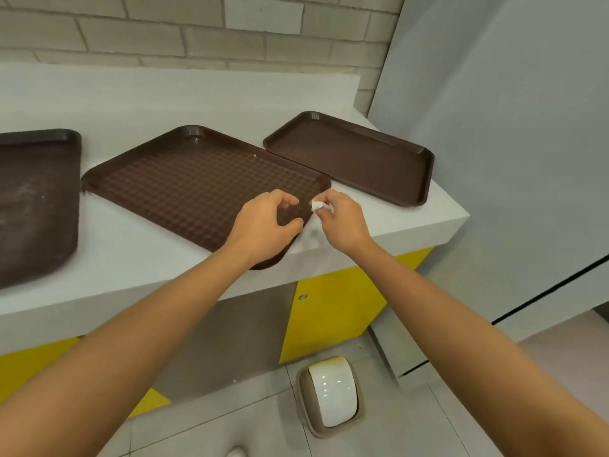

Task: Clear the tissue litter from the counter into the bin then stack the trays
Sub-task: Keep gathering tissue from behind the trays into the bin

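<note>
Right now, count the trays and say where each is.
3. The left tray is cut off by the frame; the middle tray lies below the left hand; the right tray sits near the counter's corner. More may be out of view.

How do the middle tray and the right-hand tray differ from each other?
The middle tray shows a checked pattern; the right tray looks plain. The middle tray sits partly under the left hand; the right tray has nothing over it. Both are brown, rimmed rectangles on the counter.

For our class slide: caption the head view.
Right hand pinches a tissue scrap; left hand over the middle tray; bin on floor.
</note>
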{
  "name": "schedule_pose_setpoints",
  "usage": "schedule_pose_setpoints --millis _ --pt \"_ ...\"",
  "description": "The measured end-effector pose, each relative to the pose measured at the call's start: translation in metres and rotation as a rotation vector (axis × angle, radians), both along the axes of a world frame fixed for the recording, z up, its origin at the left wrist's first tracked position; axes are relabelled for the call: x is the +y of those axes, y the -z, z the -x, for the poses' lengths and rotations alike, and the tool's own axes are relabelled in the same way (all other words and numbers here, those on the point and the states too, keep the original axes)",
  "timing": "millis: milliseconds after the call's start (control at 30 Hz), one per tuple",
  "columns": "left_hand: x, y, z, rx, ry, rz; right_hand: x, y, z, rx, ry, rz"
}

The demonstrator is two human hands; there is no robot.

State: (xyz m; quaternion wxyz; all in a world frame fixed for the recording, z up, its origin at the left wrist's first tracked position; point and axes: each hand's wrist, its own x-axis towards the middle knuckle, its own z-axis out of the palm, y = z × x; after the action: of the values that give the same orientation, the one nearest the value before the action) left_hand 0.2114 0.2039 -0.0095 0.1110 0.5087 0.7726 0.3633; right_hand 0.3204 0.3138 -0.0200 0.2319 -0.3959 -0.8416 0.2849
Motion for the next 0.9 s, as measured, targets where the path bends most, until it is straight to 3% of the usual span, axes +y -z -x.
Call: schedule_pose_setpoints --millis 333,633,900 --pt "-0.025 0.043 -0.101 -0.169 -0.086 0.027 -0.017 0.064 -0.101 0.132 0.052 0.131" --pt "-0.037 0.146 -0.148 -0.359 -0.097 0.195 -0.039 0.172 -0.153 -0.031 0.065 0.349" --pt "-0.045 0.304 -0.17 -0.576 -0.163 0.398 -0.054 0.307 -0.189 -0.245 0.187 0.516"
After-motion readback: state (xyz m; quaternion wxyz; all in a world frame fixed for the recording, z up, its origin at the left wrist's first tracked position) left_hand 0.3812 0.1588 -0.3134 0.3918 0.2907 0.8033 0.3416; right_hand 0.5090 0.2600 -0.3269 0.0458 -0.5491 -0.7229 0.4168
